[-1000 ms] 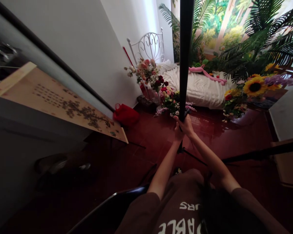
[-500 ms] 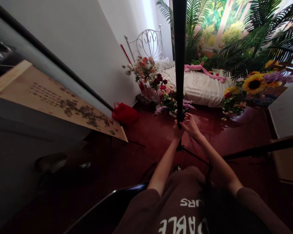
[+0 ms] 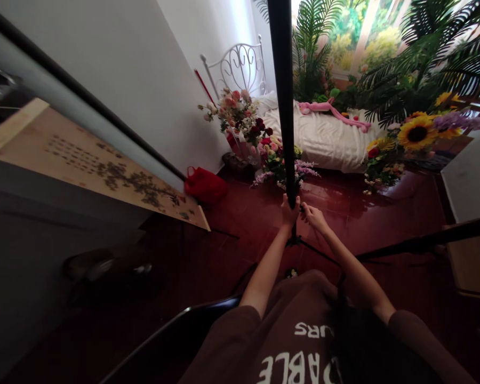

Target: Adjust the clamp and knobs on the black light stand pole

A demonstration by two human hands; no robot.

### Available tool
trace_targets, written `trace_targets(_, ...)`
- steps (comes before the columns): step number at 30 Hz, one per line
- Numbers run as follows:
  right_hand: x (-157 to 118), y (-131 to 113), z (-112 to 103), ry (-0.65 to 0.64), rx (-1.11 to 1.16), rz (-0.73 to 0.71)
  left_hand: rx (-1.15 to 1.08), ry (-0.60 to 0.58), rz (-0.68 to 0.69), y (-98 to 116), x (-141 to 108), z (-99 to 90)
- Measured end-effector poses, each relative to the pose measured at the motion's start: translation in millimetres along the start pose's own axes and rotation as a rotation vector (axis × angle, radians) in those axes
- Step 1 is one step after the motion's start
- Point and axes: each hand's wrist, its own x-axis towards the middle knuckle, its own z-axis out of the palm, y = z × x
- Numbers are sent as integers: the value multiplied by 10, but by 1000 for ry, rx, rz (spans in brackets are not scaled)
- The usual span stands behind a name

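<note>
Two bare hands meet at a black pole [image 3: 286, 96] in a dim room, the person's dark brown T-shirt [image 3: 300, 325] lettered in white below them. The left hand [image 3: 290, 214] wraps the pole low on its length, its grip clamped around the shaft. Just beside it, the right hand [image 3: 314, 217] brings its fingertips near a small dark part at the pole's right side, perhaps a knob; the light is too poor to tell whether that grip is closed on anything.

The pole stands over the red tiled floor [image 3: 336, 205], in front of the person. Its long axis runs almost straight up and down the view, the upper end leaving the top edge and leaning slightly left, the lower end pointing down to dark legs [image 3: 319, 251] splayed near the floor.

Beyond the pole, a bed [image 3: 332, 141] with pale, rumpled covers carries a long pink plush toy [image 3: 324, 108] below palm fronds [image 3: 418, 58]. Pink, white and red flowers [image 3: 238, 109] crowd its left side, with a sunflower [image 3: 418, 133] at its right. Along the left wall, a red bag [image 3: 206, 185] sits near the lower end of a slanting painted scroll [image 3: 76, 152].
</note>
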Motion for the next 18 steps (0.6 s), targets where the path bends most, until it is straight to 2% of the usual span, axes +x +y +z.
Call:
trace_targets(4, 32, -72, 52, -187, 500, 319, 10, 1, -15, 2, -6, 2)
trace_targets(8, 61, -142, 32, -362, 910, 483, 17, 29, -16, 10, -6, 9)
trace_targets(13, 37, -178, -41, -435, 1133, 495, 14, 29, -6, -1, -8, 22)
trace_targets(18, -27, -219, -57, -407, 1228, 499, 17, 24, -13, -27, -5, 27)
